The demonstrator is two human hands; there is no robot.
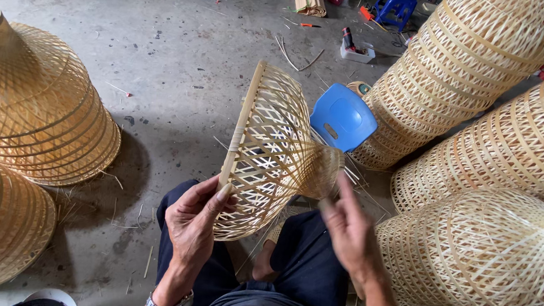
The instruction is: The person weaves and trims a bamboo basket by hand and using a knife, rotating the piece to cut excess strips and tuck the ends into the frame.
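A pale woven bamboo lampshade [271, 149] lies on its side above my knees, its wide rim facing left. My left hand [195, 222] grips that rim at the lower edge, thumb pressed on the band. My right hand [347, 228] hovers blurred just right of the shade's narrow neck, fingers loosely extended near the loose strip ends; whether it pinches a strip is unclear.
Stacks of darker bamboo shades [33, 106] stand at the left. Pale stacked shades [463, 65] crowd the right side. A small blue plastic stool [342, 118] sits behind the held shade. Tools and scraps [353, 45] lie on the concrete floor [177, 40] at the back.
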